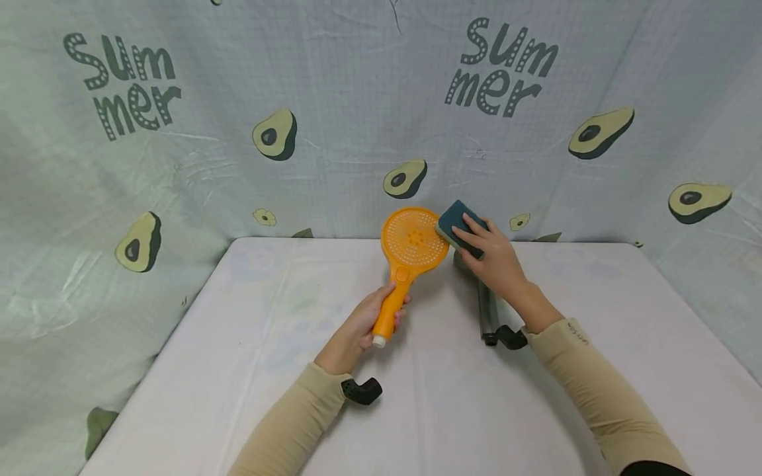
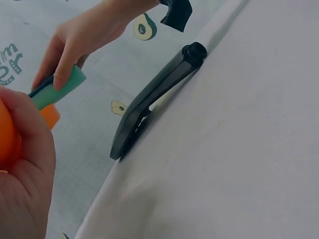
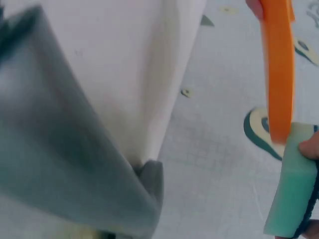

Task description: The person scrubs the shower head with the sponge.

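Note:
My left hand (image 1: pixel 362 325) grips an orange shower head (image 1: pixel 415 239) by its handle. The perforated round face is turned up and toward the head camera. In my right hand (image 1: pixel 497 261) is a two-layer sponge (image 1: pixel 456 217), dark blue on one side and green on the other, pinched between fingers and thumb. The sponge's green side (image 3: pixel 293 186) touches the rim of the orange shower head at its right, as the right wrist view also shows. Behind the right hand, a dark grey shower head (image 2: pixel 154 92) lies on the table, partly hidden by that hand in the head view.
The white-covered table (image 1: pixel 286 370) ends at a back edge just behind the dark shower head. Beyond it hangs a pale curtain (image 1: pixel 345 99) with avocado prints and lettering. A black wrist mount (image 1: pixel 362 391) sits on the left sleeve, another (image 1: pixel 512 338) by the right cuff.

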`<state>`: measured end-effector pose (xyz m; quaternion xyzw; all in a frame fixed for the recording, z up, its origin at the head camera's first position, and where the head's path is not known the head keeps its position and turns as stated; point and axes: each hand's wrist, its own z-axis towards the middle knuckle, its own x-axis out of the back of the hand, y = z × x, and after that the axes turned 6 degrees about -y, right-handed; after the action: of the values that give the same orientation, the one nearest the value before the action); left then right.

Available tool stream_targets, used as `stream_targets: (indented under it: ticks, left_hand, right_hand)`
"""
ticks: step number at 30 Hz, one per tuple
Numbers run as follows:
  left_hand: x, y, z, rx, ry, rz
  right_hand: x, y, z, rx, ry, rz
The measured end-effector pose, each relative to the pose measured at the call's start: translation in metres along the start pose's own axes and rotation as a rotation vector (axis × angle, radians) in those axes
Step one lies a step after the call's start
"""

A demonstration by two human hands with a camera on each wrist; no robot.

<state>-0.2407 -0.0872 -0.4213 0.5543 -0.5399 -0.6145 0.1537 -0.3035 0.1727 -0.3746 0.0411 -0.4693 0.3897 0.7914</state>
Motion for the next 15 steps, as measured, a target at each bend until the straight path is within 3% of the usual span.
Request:
stream_targets:
  ticks: [5, 15]
  left_hand:
    - [0.0011, 0.0015, 0.0006, -0.042, 0.027, 0.001]
    - [0.0034, -0.002, 0.0042, -0.158, 0.031, -0.118]
  right_hand:
    - [0.0065, 0.0025, -0.0013, -0.058, 0.002, 0.052]
    - [0.002, -0.0055, -0.0033, -0.075, -0.052, 0.102]
